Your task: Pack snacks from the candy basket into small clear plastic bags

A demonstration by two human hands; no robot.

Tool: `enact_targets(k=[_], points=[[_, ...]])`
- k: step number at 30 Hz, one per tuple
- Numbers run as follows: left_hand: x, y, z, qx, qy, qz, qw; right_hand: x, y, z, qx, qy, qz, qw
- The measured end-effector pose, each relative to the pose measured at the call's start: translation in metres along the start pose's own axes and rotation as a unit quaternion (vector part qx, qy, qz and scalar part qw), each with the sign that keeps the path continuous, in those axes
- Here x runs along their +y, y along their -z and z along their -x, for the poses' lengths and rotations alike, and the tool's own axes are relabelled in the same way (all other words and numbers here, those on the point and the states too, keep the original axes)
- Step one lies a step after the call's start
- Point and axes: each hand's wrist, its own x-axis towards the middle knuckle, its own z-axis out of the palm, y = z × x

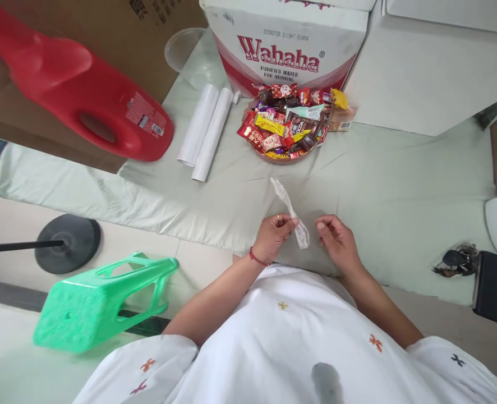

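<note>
My left hand [274, 237], with a ring and a red string bracelet, pinches a twisted strip of thin, whitish see-through material [282, 192] between thumb and fingers. One end of the strip points up and away from me, while the other hangs below the fingertips. I cannot tell exactly what it is. Just to the right, apart from the strip, my right hand [337, 242] is closed, its fingers curled toward the thumb and nothing visible in them. Both hands are over the near edge of the cloth-covered table [383, 191]. Beyond them stands a bowl of wrapped sweets [282, 126].
A Wahaha carton [288, 45] and a white box [425, 73] stand behind the bowl. Two white rolls [206, 132] and a red jug [84, 95] lie to the left. A green stool [92, 306] is on the floor. Keys [459, 260] and a black phone [492, 286] lie right.
</note>
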Motion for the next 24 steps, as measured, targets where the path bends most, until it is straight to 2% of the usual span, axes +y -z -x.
enact_targets(k=[3, 5, 7, 10, 12, 15, 18, 21, 24], points=[[-0.001, -0.003, 0.003, -0.029, -0.003, -0.032, 0.999, -0.006, -0.004, -0.002, -0.032, 0.044, 0.07, 0.996], [-0.001, -0.005, 0.005, -0.025, -0.007, -0.041, 0.999, -0.007, -0.008, -0.005, -0.026, 0.05, 0.099, 0.993], [-0.001, -0.005, 0.006, -0.016, -0.007, -0.039, 0.999, -0.004, -0.01, -0.009, -0.007, 0.028, 0.067, 0.997], [-0.001, -0.001, 0.006, -0.006, -0.003, -0.012, 1.0, 0.005, -0.008, -0.012, 0.019, -0.044, -0.036, 0.998], [0.0, 0.002, 0.006, 0.005, -0.01, -0.016, 1.0, 0.007, -0.004, -0.01, 0.036, -0.054, -0.046, 0.997], [0.001, 0.004, 0.007, -0.004, -0.029, -0.071, 0.997, 0.003, 0.0, -0.007, 0.028, 0.017, 0.009, 0.999], [0.001, 0.0, 0.01, -0.06, -0.046, -0.116, 0.99, -0.004, -0.001, -0.007, -0.034, 0.065, 0.044, 0.996], [-0.002, -0.003, 0.014, -0.078, -0.05, -0.142, 0.986, -0.005, -0.007, -0.012, -0.062, 0.04, 0.057, 0.996], [-0.005, 0.001, 0.017, -0.061, -0.033, -0.125, 0.99, 0.0, -0.011, -0.015, -0.017, 0.003, 0.029, 0.999]])
